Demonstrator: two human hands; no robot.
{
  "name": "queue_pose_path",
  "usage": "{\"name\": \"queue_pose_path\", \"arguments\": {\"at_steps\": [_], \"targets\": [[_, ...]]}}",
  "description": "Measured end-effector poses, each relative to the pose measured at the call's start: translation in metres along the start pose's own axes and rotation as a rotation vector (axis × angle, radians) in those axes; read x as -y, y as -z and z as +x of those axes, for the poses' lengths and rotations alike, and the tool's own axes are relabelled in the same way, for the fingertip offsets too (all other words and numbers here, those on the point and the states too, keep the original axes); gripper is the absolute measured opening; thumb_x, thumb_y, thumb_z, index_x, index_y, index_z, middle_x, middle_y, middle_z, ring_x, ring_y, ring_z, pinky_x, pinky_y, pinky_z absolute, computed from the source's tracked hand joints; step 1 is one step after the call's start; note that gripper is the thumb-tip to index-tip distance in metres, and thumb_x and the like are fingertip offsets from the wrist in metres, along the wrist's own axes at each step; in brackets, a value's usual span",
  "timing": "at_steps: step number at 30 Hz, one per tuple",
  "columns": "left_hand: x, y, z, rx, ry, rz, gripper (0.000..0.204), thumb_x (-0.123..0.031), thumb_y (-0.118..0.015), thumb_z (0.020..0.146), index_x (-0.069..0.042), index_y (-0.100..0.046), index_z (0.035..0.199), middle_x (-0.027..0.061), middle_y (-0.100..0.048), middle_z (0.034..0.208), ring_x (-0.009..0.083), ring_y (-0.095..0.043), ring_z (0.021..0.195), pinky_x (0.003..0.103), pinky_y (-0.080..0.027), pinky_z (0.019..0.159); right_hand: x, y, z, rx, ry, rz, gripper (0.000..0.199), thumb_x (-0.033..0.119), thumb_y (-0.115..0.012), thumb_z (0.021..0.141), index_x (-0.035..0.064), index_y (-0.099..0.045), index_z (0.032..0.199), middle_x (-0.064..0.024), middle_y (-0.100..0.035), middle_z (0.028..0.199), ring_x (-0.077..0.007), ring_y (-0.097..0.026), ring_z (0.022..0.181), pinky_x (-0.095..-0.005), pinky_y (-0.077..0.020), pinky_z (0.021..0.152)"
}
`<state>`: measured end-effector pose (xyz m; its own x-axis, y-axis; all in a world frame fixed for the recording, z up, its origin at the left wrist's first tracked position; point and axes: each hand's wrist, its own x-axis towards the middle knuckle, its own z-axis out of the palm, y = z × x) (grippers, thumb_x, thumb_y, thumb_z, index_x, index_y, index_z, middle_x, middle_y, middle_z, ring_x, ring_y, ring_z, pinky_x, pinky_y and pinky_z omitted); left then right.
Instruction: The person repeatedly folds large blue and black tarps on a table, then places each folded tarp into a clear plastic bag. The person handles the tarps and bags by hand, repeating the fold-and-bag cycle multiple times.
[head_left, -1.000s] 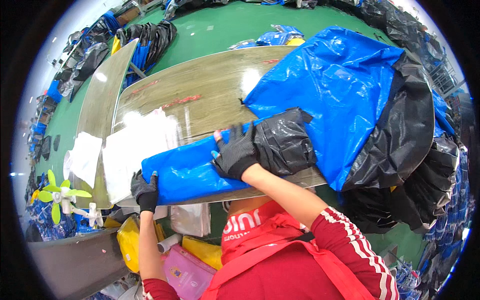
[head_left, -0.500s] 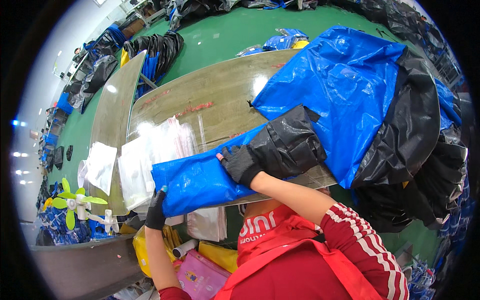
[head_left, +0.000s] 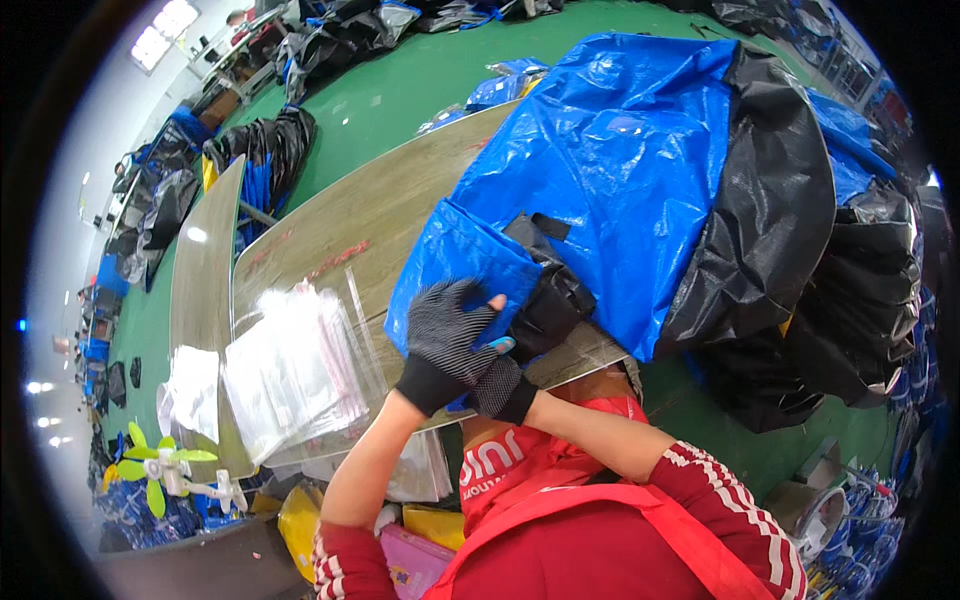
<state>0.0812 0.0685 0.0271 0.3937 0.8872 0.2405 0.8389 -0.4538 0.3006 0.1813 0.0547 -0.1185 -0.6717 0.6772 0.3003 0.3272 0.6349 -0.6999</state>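
Observation:
A blue and black plastic sheet, folded into a short bundle, lies on the table near its front edge. My left hand, in a dark striped glove with bare fingertips, lies flat on the bundle's blue part, its fingers stretched out. Close against it is my gloved right hand at the bundle's near edge; its thumb shows, while its other fingers are hidden by the left hand. Beyond and to the right spreads a large blue and black plastic sheet, loosely crumpled, which the bundle touches.
A pile of clear plastic bags lies on the wood-patterned table, left of the bundle. A small green-bladed fan stands at the lower left. Black and blue sheets hang at the right. More sheets lie on the green floor.
The long blue strip has been folded over to the right into a shorter bundle. My left hand has moved right, from the strip's left end onto the bundle beside my right hand.

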Motion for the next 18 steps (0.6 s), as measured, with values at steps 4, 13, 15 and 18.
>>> {"name": "queue_pose_path", "arguments": {"at_steps": [4,13,15,18], "targets": [[0.008,-0.028,0.028,0.027,-0.41,-0.011,0.054,-0.042,-0.061,0.085,-0.016,-0.057,0.132,0.0252,-0.041,0.143,0.0484,-0.036,0.132,0.051,-0.025,0.112,-0.003,0.009,-0.002,-0.03,-0.085,0.606,0.06,0.029,-0.046,0.1,0.0064,-0.02,0.15,-0.0141,-0.028,0.153,-0.0273,-0.03,0.14,-0.0388,-0.0236,0.117],[0.006,-0.071,0.055,0.286,-0.461,-0.242,0.074,-0.023,-0.068,0.079,-0.004,-0.036,0.143,0.0215,-0.03,0.151,0.0433,-0.031,0.137,0.052,-0.022,0.115,-0.021,-0.029,-0.028,-0.141,-0.199,0.902,0.056,0.028,-0.046,0.1,0.0061,-0.025,0.148,-0.0171,-0.031,0.15,-0.0266,-0.034,0.137,-0.0403,-0.0253,0.115],[0.01,-0.083,0.061,0.385,-0.56,-0.264,0.074,-0.023,-0.068,0.078,-0.005,-0.036,0.142,0.0201,-0.031,0.152,0.0422,-0.031,0.138,0.051,-0.022,0.115,-0.009,-0.009,-0.032,-0.012,-0.263,0.508,0.054,0.024,-0.047,0.098,0.006,-0.029,0.146,-0.0184,-0.034,0.148,-0.0274,-0.037,0.136,-0.0414,-0.0263,0.114],[0.017,-0.098,0.056,0.369,-0.572,-0.251,0.073,-0.022,-0.069,0.077,-0.005,-0.039,0.142,0.0185,-0.032,0.151,0.0393,-0.032,0.138,0.047,-0.023,0.116,0.025,0.062,-0.036,0.286,0.023,-0.357,0.051,0.019,-0.052,0.09,0.0048,-0.044,0.138,-0.0218,-0.049,0.136,-0.0301,-0.049,0.126,-0.0453,-0.0338,0.109]]}}
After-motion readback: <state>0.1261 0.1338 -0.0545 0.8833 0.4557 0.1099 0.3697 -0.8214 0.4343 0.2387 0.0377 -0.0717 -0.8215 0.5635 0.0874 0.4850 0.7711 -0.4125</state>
